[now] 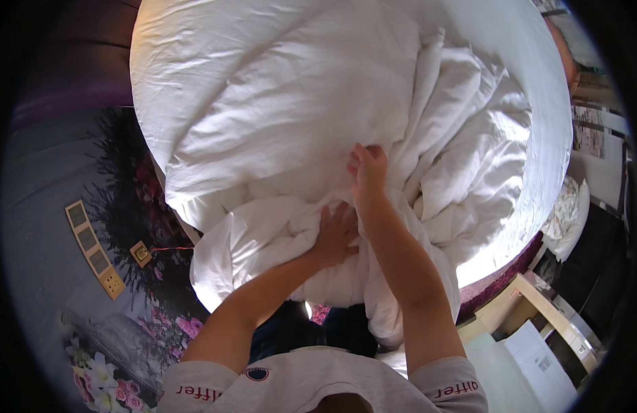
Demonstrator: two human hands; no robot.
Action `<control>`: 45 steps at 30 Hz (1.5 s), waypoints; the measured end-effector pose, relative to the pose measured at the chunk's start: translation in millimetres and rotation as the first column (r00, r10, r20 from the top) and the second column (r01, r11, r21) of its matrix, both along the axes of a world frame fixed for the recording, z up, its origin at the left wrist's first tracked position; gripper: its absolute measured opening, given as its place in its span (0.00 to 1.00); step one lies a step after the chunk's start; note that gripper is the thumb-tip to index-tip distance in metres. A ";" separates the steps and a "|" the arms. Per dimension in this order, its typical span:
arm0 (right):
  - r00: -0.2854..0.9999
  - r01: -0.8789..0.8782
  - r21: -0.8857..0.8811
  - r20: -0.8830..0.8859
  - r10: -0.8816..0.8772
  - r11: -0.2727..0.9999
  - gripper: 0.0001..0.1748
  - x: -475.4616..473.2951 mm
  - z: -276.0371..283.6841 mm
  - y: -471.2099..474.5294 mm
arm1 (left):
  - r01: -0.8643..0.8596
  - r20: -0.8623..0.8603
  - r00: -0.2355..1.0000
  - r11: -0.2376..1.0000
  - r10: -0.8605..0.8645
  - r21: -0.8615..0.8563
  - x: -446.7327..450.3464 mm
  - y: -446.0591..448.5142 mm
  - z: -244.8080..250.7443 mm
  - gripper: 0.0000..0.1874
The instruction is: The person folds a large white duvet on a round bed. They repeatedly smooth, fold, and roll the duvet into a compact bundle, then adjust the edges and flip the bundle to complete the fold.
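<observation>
A rumpled white duvet point(308, 103) covers much of the bed in front of me, its near part gathered in thick folds. My left hand point(338, 235) lies on these near folds, fingers spread and pressed against the cloth. Farther forward and slightly to the right, my right hand point(369, 168) is over the duvet with its fingers partly curled. Whether cloth is pinched in those fingers is hard to see. Loose pleats of the duvet fan out right of that hand. Beneath them a smooth white bedsheet point(548, 129) shows along the bed's right side.
At the left, the wall with a floral mural carries a switch panel point(94, 248) and a socket point(141, 253) with a red cord. A dark padded headboard point(76, 67) stands far left. On the right are a patterned pillow point(566, 219) and a pale shelf unit point(540, 304).
</observation>
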State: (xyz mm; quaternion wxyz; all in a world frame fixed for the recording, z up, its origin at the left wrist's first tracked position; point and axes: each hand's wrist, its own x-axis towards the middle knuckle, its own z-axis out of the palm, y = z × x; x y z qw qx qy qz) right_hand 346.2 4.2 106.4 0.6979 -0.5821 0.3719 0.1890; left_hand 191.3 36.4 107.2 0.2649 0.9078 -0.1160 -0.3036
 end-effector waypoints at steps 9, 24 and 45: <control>0.599 -0.688 0.370 0.775 0.201 0.624 0.02 79.3 105.7 206.6 | -0.467 -0.194 0.858 0.566 0.476 -0.679 -9.3 -22.3 -52.1 0.32; 0.674 -0.590 -0.667 -0.098 0.732 0.454 0.32 -275.3 85.8 -131.7 | -0.067 0.145 0.984 0.967 0.105 -0.247 -5.5 5.9 -30.7 0.29; 0.682 -0.623 -0.496 0.035 0.731 0.605 0.12 17.7 45.0 -230.0 | -0.061 0.123 0.991 0.996 0.053 0.058 -32.6 -40.6 13.0 0.38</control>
